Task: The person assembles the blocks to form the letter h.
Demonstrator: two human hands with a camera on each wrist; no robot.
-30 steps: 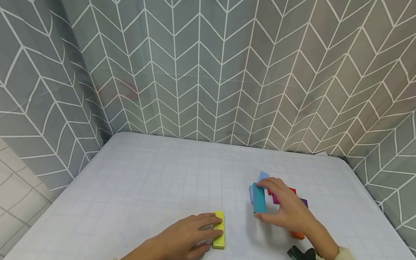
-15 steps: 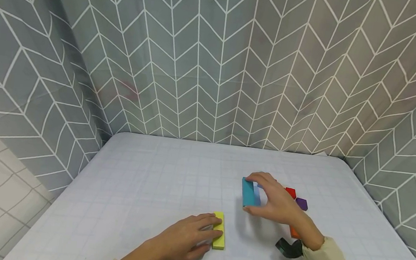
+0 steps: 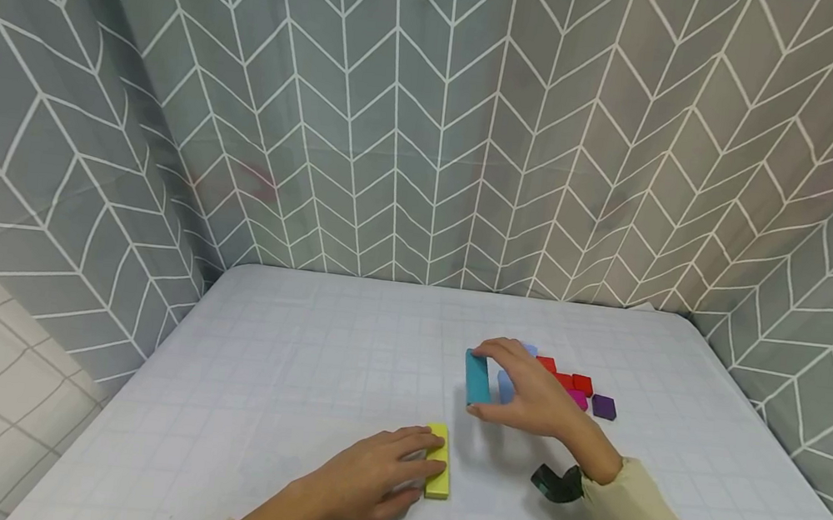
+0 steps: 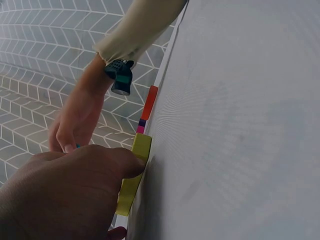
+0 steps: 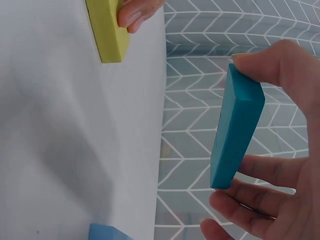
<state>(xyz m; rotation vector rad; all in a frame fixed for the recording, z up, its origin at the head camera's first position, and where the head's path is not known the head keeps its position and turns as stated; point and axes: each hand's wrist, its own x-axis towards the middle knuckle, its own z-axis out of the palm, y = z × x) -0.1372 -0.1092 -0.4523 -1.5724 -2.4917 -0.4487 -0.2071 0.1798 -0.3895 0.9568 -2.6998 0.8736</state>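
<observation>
My right hand [image 3: 524, 392] pinches a teal rectangular block [image 3: 476, 378] by its two ends, thumb at one end and fingertips at the other. In the right wrist view that teal block [image 5: 237, 127] is held up in the air, its shadow falling on the table. Fingers of my left hand [image 3: 365, 477] rest across the top of a yellow block [image 3: 438, 476] lying on the table. The left wrist view shows a digit against the yellow block [image 4: 131, 192], with most of the other fingers hidden behind the hand.
Right of the teal block lie light blue blocks [image 3: 504, 388], red blocks [image 3: 582, 385], a magenta block [image 3: 578, 399] and a dark purple block [image 3: 604, 407]. An orange block [image 4: 149, 102] shows in the left wrist view. A patterned curtain [image 3: 429, 127] stands behind the white table [image 3: 332, 352].
My right hand has carried the teal block left, away from the coloured blocks, uncovering several of them. The left hand and the yellow block stay in place.
</observation>
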